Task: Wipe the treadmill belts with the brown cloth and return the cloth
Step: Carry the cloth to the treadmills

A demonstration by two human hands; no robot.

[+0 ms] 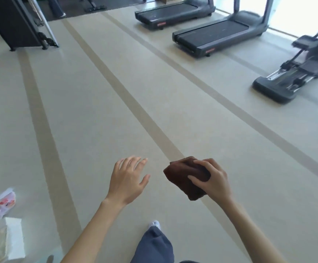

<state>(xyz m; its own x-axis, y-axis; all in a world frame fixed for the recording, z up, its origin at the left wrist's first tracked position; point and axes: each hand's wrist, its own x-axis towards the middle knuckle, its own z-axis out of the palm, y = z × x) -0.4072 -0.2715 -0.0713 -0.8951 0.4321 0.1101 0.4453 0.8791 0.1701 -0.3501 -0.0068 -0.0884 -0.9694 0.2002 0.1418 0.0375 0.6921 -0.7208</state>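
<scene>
The fingers (200, 164) of the right hand (213, 181) curl over the top of the brown cloth (181, 175) while the thumb presses in from the near side, so the folded wad is pinched at its right end and the rest juts out toward nine o'clock, drooping a little at its lower corner. The left hand (127, 179) hangs just beside it at nine o'clock, fingers spread and relaxed, holding nothing and not touching the cloth. The cloth looks soft, light and limp, thick from being folded, and not at all slippery or fragile. It would likely sag or fall open if held by one corner, so a whole-palm grip across the fold, as here, seems the sound place to take it, and a flat palm on top should suit wiping. Both hands are over the pale striped floor (97, 111), with a trouser leg and shoe below at six o'clock. The nearer treadmill (217, 34) lies well apart at about one o'clock and the farther treadmill (173, 11) at twelve, neither belt yet reached. An elliptical trainer (294, 73) stands at two o'clock, and plastic bags (0, 204) sit at eight o'clock.
</scene>
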